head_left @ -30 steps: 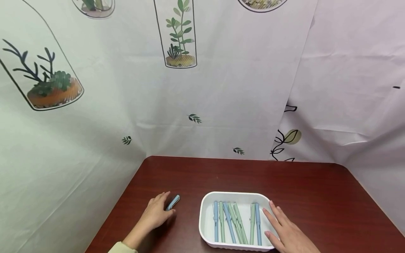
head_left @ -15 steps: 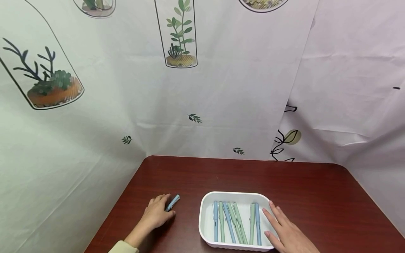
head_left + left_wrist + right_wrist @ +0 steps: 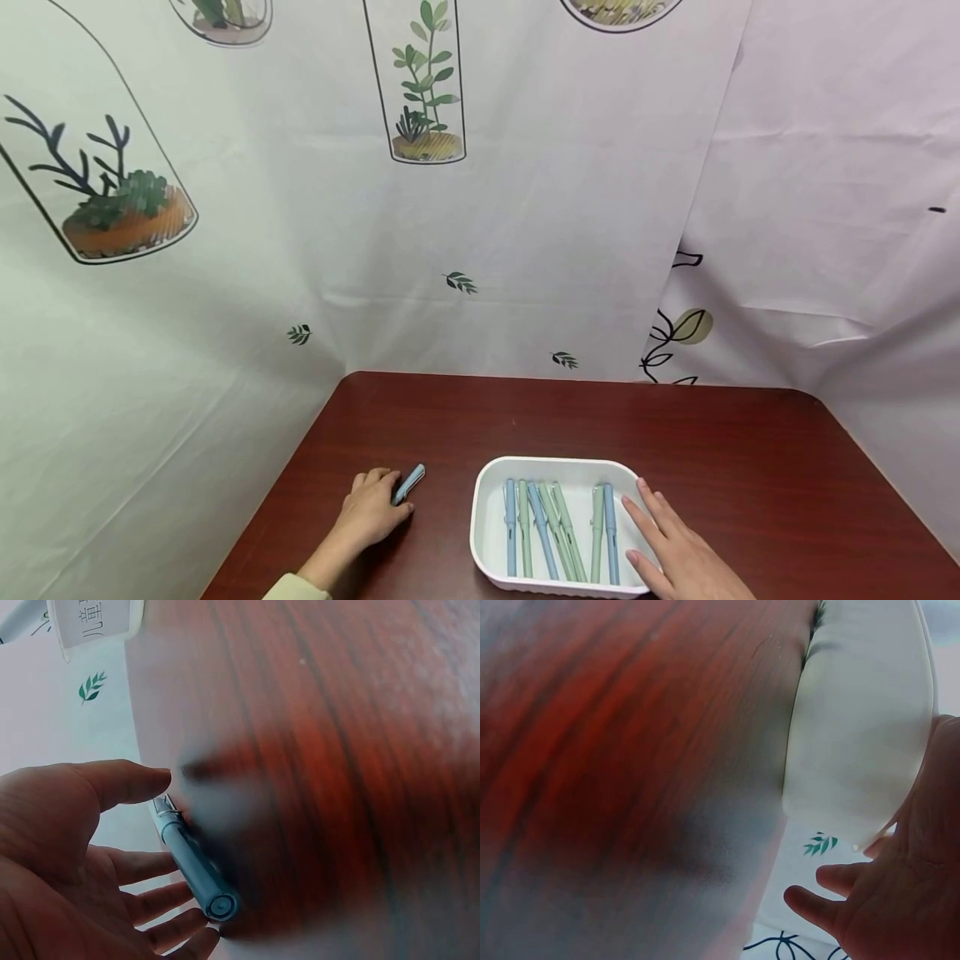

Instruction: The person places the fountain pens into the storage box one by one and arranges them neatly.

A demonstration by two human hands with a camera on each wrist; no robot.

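Observation:
My left hand lies low over the table beside a blue pen. In the left wrist view, its thumb reaches to the clip end of the pen, and the extended fingers lie along the far side; whether they touch it is hard to tell. Right of it stands a white tray with several blue and green pens lying lengthwise inside. My right hand rests at the tray's right rim, fingers spread and straight. In the right wrist view, the hand is against the tray's side wall.
The reddish-brown table carries the tray and the loose pen. Pale cloth printed with plants hangs behind and at both sides, reaching the table's edges.
My left hand's fingers have drawn slightly back toward me beside the loose pen, which stays in place. The right hand, the tray and its pens are unmoved.

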